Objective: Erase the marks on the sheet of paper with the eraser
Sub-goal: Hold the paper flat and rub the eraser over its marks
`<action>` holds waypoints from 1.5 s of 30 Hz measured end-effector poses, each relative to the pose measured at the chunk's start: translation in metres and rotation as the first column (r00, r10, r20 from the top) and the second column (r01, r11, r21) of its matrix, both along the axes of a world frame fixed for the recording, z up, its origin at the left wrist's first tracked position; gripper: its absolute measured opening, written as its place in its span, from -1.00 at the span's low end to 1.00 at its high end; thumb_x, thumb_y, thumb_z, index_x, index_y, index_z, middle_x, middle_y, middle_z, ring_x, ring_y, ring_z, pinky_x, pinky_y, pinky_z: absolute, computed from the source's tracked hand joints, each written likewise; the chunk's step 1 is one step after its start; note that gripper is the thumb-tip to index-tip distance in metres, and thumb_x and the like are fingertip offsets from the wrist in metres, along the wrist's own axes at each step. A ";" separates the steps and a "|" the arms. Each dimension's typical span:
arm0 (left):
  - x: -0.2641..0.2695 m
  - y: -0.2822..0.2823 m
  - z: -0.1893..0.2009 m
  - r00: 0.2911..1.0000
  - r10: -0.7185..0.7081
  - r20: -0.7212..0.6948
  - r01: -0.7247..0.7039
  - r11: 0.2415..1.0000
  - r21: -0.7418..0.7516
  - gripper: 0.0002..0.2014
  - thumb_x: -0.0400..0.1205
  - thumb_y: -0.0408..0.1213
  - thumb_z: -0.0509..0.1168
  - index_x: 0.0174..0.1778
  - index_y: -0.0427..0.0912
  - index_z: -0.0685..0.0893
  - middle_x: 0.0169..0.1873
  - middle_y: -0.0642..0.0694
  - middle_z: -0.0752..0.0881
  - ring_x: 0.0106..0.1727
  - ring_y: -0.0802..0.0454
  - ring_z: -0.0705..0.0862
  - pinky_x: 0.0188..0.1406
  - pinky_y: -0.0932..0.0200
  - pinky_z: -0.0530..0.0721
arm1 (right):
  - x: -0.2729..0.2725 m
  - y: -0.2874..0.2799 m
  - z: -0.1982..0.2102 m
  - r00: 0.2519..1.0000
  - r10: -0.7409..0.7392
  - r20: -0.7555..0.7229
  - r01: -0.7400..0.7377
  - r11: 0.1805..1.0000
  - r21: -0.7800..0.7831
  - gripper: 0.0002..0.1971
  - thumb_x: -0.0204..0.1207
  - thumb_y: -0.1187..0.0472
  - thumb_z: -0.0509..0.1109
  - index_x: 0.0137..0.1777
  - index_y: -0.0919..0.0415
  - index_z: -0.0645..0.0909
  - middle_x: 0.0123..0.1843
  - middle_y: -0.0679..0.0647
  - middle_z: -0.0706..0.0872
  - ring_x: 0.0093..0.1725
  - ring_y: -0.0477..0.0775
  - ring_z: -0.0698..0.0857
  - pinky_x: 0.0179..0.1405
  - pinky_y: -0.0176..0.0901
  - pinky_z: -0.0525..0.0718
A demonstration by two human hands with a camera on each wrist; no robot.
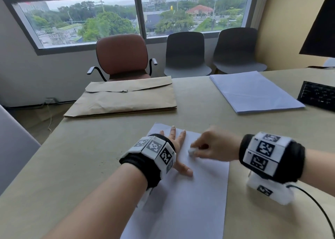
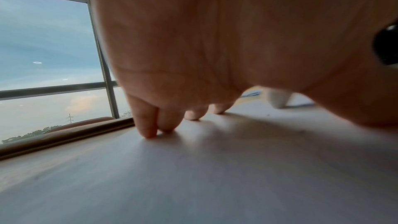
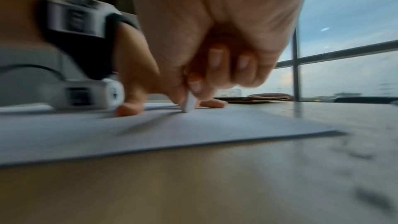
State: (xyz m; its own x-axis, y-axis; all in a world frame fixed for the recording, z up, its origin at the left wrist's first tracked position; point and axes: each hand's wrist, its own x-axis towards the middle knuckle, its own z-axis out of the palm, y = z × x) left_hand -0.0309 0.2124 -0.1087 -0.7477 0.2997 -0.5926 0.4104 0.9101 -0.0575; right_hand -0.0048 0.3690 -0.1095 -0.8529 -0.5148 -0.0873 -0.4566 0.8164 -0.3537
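Observation:
A white sheet of paper (image 1: 190, 193) lies on the beige table in front of me. My left hand (image 1: 178, 148) lies flat on its upper left part, fingers spread and straight, pressing it down; the left wrist view shows the fingertips (image 2: 148, 130) on the sheet (image 2: 193, 176). My right hand (image 1: 213, 146) pinches a small white eraser (image 1: 191, 151) between thumb and fingers, its tip touching the paper just right of the left hand. The right wrist view shows the eraser (image 3: 189, 103) on the sheet (image 3: 172, 134). The hand is motion-blurred. No marks are visible on the paper.
A brown envelope (image 1: 126, 97) lies at the table's far left, a stack of white paper (image 1: 253, 91) at far right, a black keyboard (image 1: 319, 95) at the right edge. Behind the table stand a brown chair (image 1: 121, 55) and two dark chairs (image 1: 186, 53).

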 end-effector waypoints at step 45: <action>-0.008 0.002 -0.006 0.977 -0.207 0.043 0.178 0.916 0.360 0.13 0.37 -0.01 0.55 0.68 0.08 -0.13 0.67 0.09 -0.19 0.68 0.09 -0.22 0.65 0.07 -0.11 | 0.014 0.005 0.004 0.994 -0.082 0.066 0.082 0.997 -0.003 -0.57 0.46 0.10 0.33 -0.66 -0.04 0.43 -0.64 -0.13 0.48 -0.56 -0.05 0.38 -0.50 -0.28 0.26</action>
State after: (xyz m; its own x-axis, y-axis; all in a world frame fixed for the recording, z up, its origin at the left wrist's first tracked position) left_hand -0.0387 0.2143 -0.1152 -0.6103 0.6330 -0.4763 0.5695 0.7685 0.2916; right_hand 0.0097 0.3737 -0.1054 -0.8847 -0.4439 -0.1422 -0.3636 0.8481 -0.3853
